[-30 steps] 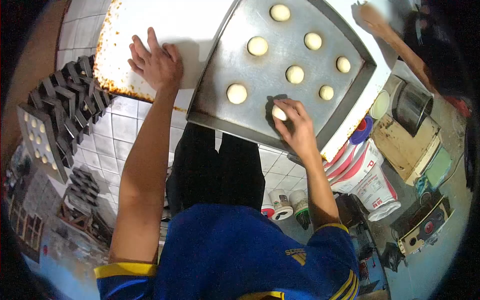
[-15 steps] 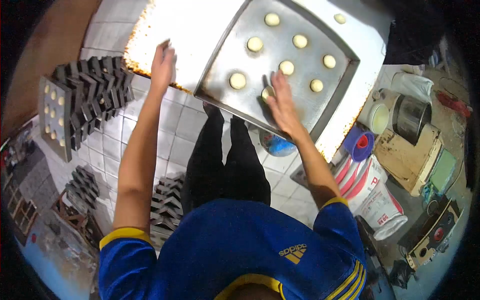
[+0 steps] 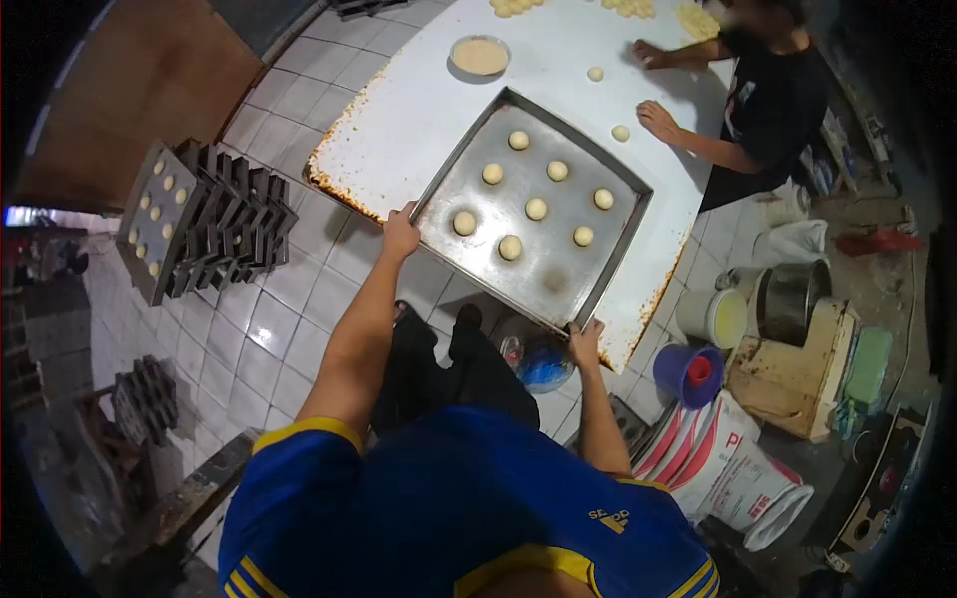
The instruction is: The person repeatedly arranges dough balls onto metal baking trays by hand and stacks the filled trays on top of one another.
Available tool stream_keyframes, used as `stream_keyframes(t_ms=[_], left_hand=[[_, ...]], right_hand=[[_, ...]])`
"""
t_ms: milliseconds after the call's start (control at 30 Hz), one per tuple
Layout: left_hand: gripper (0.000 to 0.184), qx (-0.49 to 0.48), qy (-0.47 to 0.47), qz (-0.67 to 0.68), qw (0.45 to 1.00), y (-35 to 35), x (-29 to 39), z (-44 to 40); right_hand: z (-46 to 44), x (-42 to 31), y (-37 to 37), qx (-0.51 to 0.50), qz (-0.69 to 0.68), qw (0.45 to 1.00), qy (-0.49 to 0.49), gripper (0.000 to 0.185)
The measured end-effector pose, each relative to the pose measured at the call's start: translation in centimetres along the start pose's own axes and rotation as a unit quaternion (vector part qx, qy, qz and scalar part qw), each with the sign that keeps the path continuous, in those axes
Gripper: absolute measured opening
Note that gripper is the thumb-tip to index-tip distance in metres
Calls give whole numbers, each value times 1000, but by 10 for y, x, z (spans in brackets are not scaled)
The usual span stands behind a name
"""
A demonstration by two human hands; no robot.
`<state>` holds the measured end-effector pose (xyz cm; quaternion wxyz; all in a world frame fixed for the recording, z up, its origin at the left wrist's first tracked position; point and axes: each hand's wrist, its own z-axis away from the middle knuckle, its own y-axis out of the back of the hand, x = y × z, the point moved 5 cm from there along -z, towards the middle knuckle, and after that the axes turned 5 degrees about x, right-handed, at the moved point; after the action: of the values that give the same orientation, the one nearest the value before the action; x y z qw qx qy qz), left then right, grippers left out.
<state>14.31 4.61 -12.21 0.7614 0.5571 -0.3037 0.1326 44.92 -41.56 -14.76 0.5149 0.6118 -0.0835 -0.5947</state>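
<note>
Lying at the white desk [image 3: 424,110]'s near edge: square grey metal tray [image 3: 546,247], between left hand [image 3: 402,232] and right hand [image 3: 586,344], each curled on a near corner.

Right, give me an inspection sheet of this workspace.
Surface: white table, rust-coloured wear along its edges.
Job's things: tray bearing eight dough balls, spaced apart.
Clutter: bowl and two loose dough balls beyond the tray.
Grip: left hand and right hand on the tray's near corners.
Cables: too dim at far right to tell.
Surroundings: co-worker at the table's right side; tray stack at left; purple bucket at right.
</note>
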Motion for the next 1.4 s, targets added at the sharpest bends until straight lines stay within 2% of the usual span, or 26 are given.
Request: stream_keyframes(t_ms=[67, 100, 133, 167, 200, 267, 300, 367, 400, 433, 467, 500, 600, 667, 700, 733, 767, 833, 867, 900, 933, 1000, 1067, 1133, 1267, 1400], left_hand=[[74, -40, -23, -6, 999, 8, 2, 0], [74, -28, -24, -1, 999, 21, 5, 6], [75, -107, 29, 104, 988, 47, 17, 38], [76, -183, 76, 209, 958, 63, 21, 66], [76, -165, 80, 215, 959, 79, 14, 83], [78, -193, 107, 326, 919, 105, -12, 143], [78, -170, 120, 332, 920, 118, -34, 175], [78, -68, 10, 287, 955, 157, -79, 257], [78, -99, 96, 320, 937, 210, -65, 310], [78, -81, 124, 334, 931, 226, -85, 358], [77, -52, 137, 385, 911, 242, -113, 403], [76, -11, 134, 403, 905, 268, -127, 443], [74, 111, 96, 397, 906, 342, -178, 538], [71, 172, 97, 381, 903, 362, -217, 592], [68, 198, 111, 375, 899, 366, -224, 616], [70, 227, 172, 378, 881, 364, -226, 653], [72, 220, 202, 384, 874, 365, -230, 654], [77, 224, 167, 427, 860, 367, -211, 631], [78, 211, 136, 398, 882, 360, -216, 615], [79, 198, 101, 371, 902, 353, -231, 590], [77, 159, 131, 376, 904, 345, -252, 568], [75, 118, 125, 409, 896, 316, -241, 504], [76, 67, 103, 379, 917, 286, -200, 423], [76, 21, 82, 345, 935, 254, -141, 349], [79, -84, 14, 328, 941, 160, -73, 207], [78, -124, 13, 287, 950, 84, -29, 108]], right_hand=[[4, -3, 1, -26, -32, 999, -34, 61], [16, -12, 15, -14, -47, 998, -41, 62], [21, -5, 20, -15, -17, 1000, 6, 57], [36, -19, 32, -57, -159, 983, -71, 55], [54, -35, 43, -101, -294, 939, -149, 54], [49, 39, 37, -211, -278, 926, -141, 56], [83, -12, 68, -213, -324, 908, -161, 61], [132, -86, 86, -235, -336, 908, -91, 73], [155, -119, 76, -269, -340, 897, -86, 83], [186, -126, 86, -286, -335, 893, -98, 95], [175, -75, 54, -345, -292, 882, -130, 99], [203, -140, 53, -360, -252, 895, -79, 100], [255, -164, -21, -379, -228, 897, 13, 102], [288, -222, -46, -431, -199, 879, 34, 105], [295, -228, -56, -460, -194, 866, 15, 105], [302, -235, -65, -487, -188, 853, -4, 106], [308, -244, -67, -489, -176, 853, 48, 105], [304, -257, -61, -475, -163, 857, 116, 105], [293, -261, -53, -462, -162, 862, 132, 105], [292, -263, -45, -435, -164, 877, 122, 103], [292, -263, -36, -407, -167, 891, 111, 101], [264, -240, -18, -342, -162, 922, 86, 95], [214, -192, 4, -262, -156, 943, 135, 92], [173, -153, 23, -189, -113, 965, 144, 91], [86, -104, 47, -111, -85, 985, 96, 94], [9, -89, 52, -90, -60, 990, 85, 93]])
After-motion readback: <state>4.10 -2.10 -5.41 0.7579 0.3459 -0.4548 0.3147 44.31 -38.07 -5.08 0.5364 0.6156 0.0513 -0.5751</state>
